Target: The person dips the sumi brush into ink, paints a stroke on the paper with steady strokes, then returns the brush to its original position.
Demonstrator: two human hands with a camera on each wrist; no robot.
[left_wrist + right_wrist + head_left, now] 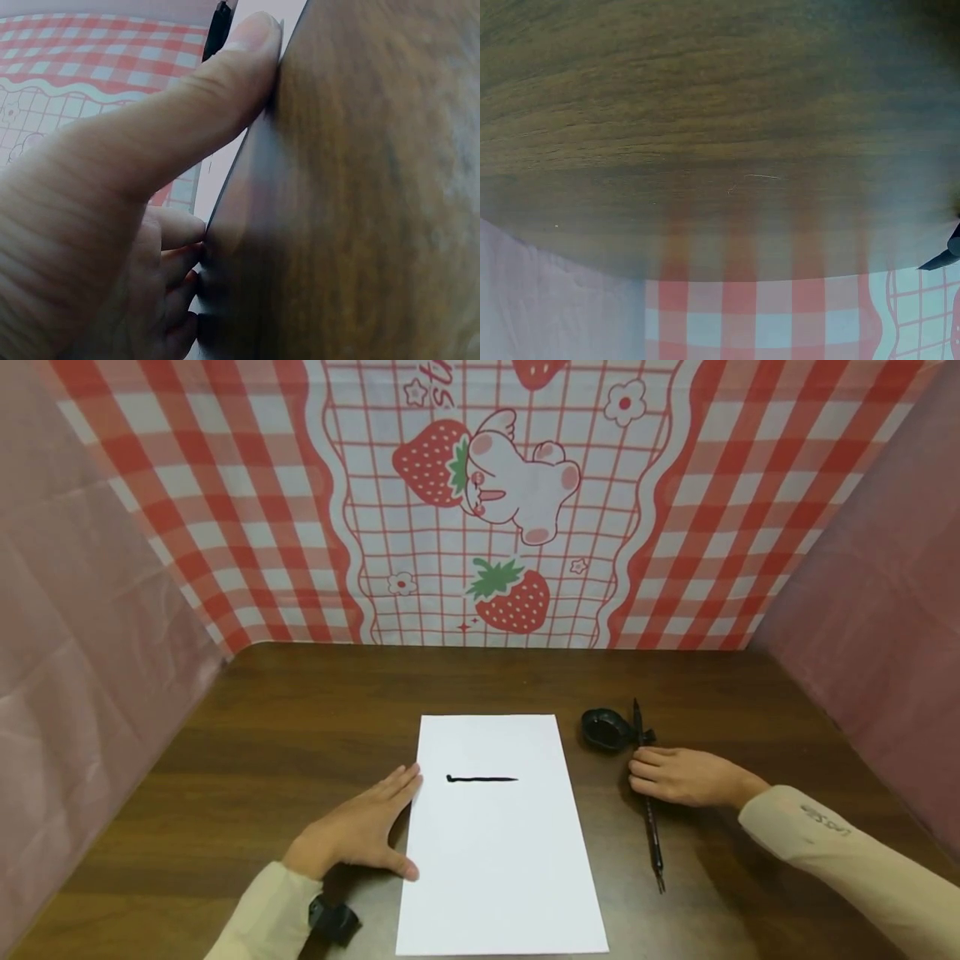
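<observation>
A white sheet of paper (495, 860) lies upright on the wooden table, with one black horizontal stroke (483, 779) in its upper part. My left hand (367, 827) rests at the sheet's left edge, thumb spread from the fingers; the left wrist view shows the thumb (202, 105) on the paper's edge. To the right of the paper, my right hand (686, 775) holds a dark writing brush (652, 831) at mid-shaft, its pointed tip facing away. The brush's upper part lies across the handle end of a small black ink dish (606, 729). Fingertip contact is partly hidden.
The brown table (300, 710) reaches back to a red-and-white checked cloth (690, 527) with strawberry prints. Pinkish cloth (97, 610) hangs at both sides. A black device (335, 921) sits at my left wrist.
</observation>
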